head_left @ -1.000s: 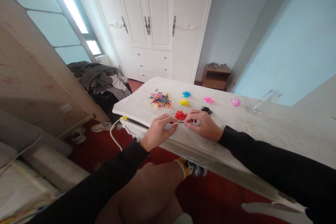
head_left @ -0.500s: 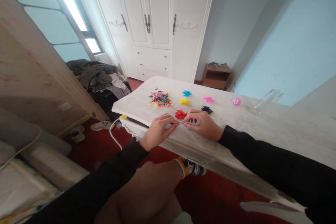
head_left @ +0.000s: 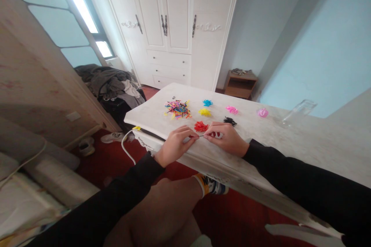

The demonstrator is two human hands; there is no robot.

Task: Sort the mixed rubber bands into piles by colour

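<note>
Between my two hands a thin black rubber band [head_left: 201, 136] is stretched, close above the table's near edge. My left hand [head_left: 176, 144] pinches its left end, and my right hand [head_left: 226, 137] pinches the other end. Just beyond the fingertips lies a pile of red rubber bands [head_left: 200, 126]. A black pile [head_left: 230, 121] sits past my right hand, partly hidden by it. Farther back are a yellow pile [head_left: 205, 112], a blue pile [head_left: 207, 102] and a pink pile [head_left: 232, 109]. A mixed, many-coloured heap of bands [head_left: 177, 109] lies to the left.
On the white table [head_left: 150, 108] a pink-purple round bundle [head_left: 262, 112] and a clear glass vessel [head_left: 300, 112], lying tilted, are at the right. A tiny dark clip-like piece [head_left: 174, 97] is at the back left. A white cable [head_left: 125, 144] hangs off the left edge.
Both hands keep their pinch on the black band, which shows a little more clearly stretched between them. The whole view has shifted slightly; the piles look unchanged.
</note>
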